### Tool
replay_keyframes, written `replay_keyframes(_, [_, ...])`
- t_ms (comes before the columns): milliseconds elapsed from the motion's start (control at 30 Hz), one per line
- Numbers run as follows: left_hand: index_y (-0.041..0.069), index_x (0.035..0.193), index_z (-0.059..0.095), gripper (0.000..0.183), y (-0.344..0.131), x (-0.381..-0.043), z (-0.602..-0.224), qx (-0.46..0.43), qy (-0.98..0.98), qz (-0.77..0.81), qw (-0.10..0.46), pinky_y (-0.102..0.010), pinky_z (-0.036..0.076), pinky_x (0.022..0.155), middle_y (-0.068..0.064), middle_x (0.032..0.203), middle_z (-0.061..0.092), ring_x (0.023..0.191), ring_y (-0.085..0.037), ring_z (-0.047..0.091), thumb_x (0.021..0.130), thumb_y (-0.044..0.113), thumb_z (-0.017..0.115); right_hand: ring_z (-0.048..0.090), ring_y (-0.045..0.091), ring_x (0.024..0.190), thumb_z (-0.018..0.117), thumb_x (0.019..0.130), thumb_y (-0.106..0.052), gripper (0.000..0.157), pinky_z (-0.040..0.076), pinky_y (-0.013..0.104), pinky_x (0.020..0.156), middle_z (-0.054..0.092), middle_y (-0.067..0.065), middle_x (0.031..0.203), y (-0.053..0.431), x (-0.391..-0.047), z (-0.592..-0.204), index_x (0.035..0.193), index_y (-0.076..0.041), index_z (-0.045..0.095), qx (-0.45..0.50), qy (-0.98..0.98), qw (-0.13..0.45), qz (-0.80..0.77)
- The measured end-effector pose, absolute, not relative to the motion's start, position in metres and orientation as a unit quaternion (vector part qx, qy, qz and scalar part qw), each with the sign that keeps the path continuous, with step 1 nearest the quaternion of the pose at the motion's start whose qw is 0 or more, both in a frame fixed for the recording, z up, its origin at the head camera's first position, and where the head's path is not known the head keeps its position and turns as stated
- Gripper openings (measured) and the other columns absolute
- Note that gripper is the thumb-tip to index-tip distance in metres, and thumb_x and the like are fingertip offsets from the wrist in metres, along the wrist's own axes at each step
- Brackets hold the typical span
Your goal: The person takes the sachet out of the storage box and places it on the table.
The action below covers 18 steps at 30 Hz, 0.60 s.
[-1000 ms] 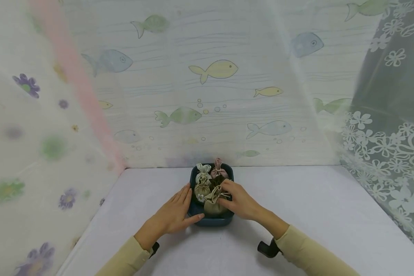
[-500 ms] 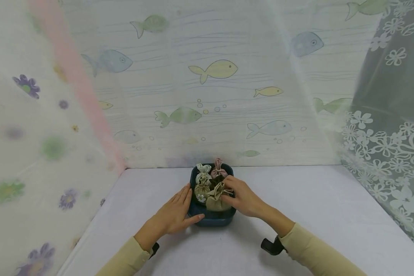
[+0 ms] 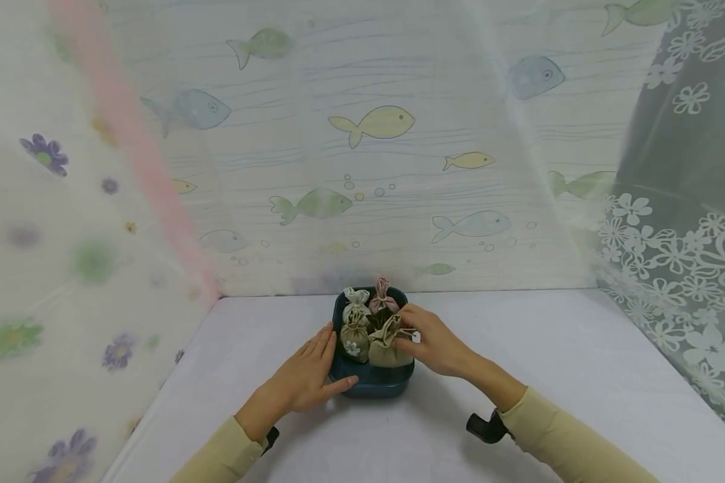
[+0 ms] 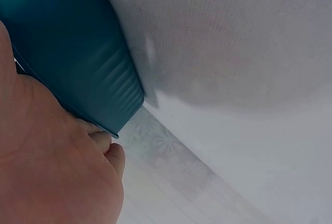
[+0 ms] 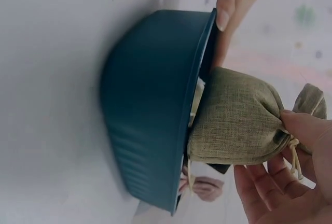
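Note:
My right hand (image 3: 438,342) pinches the gathered neck of an olive-green drawstring pouch (image 5: 236,120), just under its ruffled top. That pouch sits at the rim of a dark blue tub (image 3: 371,389), and its underside is partly hidden in the head view. My left hand (image 3: 302,372) rests along the tub's left side, fingers straight, thumb out over the near rim. Inside the tub are an olive pouch with a white flower (image 3: 353,341), a whitish pouch (image 3: 355,305), a pink pouch (image 3: 382,295) and something dark brown (image 3: 378,317), mostly covered.
The tub stands on a white-covered table (image 3: 538,376), close to a hanging fish-print curtain (image 3: 368,201) at the back. A flowered curtain (image 3: 66,268) borders the left side, and a sheer white-flower curtain (image 3: 695,268) borders the right.
My right hand has moved rightward and slightly up with the olive-green pouch, away from the flowered pouch and toward the tub's right rim. My left hand stays in place.

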<state>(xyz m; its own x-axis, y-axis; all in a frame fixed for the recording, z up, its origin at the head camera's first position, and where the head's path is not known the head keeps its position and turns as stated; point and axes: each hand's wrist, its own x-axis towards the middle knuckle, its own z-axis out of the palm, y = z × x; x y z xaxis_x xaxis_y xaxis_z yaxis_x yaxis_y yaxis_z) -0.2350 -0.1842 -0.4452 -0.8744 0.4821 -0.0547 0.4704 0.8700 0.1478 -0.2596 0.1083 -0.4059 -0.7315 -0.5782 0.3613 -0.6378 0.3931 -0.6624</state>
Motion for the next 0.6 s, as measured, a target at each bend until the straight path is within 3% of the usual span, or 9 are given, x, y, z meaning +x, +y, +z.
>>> replay_keyframes(600, [-0.005, 0.160, 0.020, 0.107, -0.185, -0.235, -0.448, 0.247, 0.966, 0.070, 0.038, -0.053, 0.021, 0.124, -0.021, 0.170, 0.007, 0.157, -0.034, 0.011, 0.097, 0.079, 0.033, 0.064, 0.024, 0.110, 0.070, 0.096, -0.004, 0.012, 0.055, 0.047, 0.095, 0.061, -0.004, 0.104, 0.147, -0.264, -0.409, 0.101, -0.014, 0.067, 0.339, -0.848, 0.052, 0.404])
